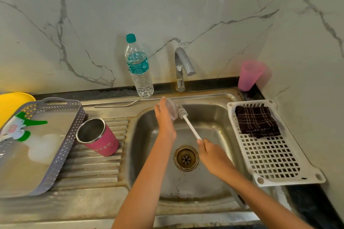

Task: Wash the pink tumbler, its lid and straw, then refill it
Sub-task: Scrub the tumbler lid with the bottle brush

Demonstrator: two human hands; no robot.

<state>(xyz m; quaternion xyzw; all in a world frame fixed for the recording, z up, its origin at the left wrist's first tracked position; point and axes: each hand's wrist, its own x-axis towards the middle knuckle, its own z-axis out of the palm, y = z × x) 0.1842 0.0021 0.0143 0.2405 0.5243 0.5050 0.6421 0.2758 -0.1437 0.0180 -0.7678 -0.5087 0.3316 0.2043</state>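
Note:
Over the sink basin [210, 117], my left hand [164, 119] holds the clear round lid [172, 108] on edge. My right hand [212, 154] grips the white handle of a bottle brush [186, 119], whose bristled head touches the lid's face. The pink tumbler [98, 138] leans tilted on the ribbed drainboard with its steel inside showing, against the grey basket. The metal straw [117, 105] lies on the sink ledge behind it. A water bottle [138, 67] with a teal cap stands left of the tap [183, 65].
A grey perforated basket [63, 147] on the left holds a spray bottle [20, 126]. A yellow tray [9, 102] lies behind it. A white rack [275, 154] with a dark checked cloth [256, 121] sits right of the sink. A pink plastic cup [250, 75] stands in the back corner.

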